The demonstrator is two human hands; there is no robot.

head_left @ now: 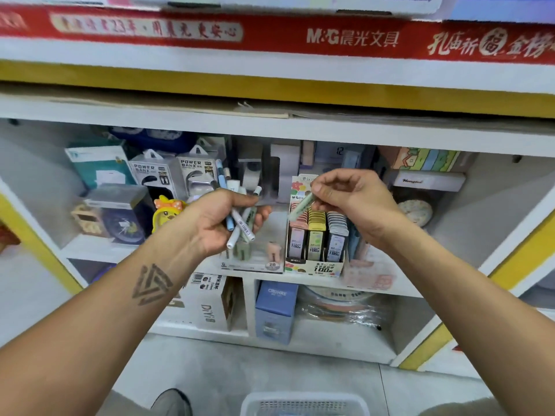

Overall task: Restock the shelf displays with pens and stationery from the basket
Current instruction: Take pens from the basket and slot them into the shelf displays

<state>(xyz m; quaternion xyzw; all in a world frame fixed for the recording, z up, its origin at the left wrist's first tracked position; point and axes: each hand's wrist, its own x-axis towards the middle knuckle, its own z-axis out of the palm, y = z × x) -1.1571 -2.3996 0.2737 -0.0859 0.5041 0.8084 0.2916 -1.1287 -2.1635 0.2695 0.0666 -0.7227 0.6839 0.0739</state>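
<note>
Pale green, the single pen (301,208) sits pinched in the right hand (353,202), held just above the lead-refill box (315,235) on the middle shelf (390,283). The left hand (216,223) is closed around a bundle of pens (240,219), white, blue and green, pointing every way. The basket (303,403) stands on the floor below; its contents are hidden. Judging by the full fist, the restocking looks midway at best: one pen is being sorted out, and the whole bundle remains to be placed.
</note>
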